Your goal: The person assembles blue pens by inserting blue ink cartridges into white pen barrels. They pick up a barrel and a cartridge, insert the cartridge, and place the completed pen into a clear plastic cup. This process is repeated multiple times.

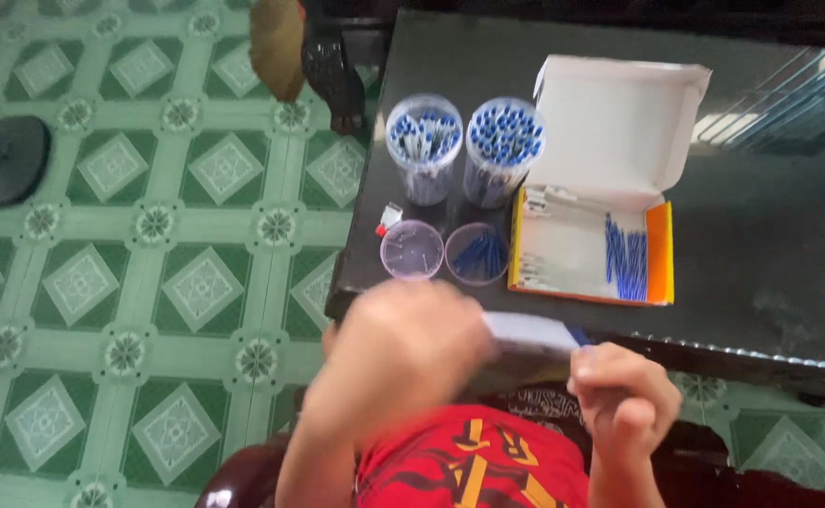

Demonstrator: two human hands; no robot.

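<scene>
Low in the frame's centre, just off the table (760, 245) edge, the blurred left hand (403, 343) and fisted right hand (624, 390) close on a thin pale strip with a blue end (535, 331), seemingly light and stiff, best pinched at both ends

Light: bright daylight | Glare: window reflection on dark table (770, 235) | Blur: both hands motion-smeared, perhaps camera shake

A single head-worn camera looked steeply down from above the dark table (742, 235), close over its near edge, facing forward across it; green tiled floor (149, 282) filled the view left of the table.
</scene>
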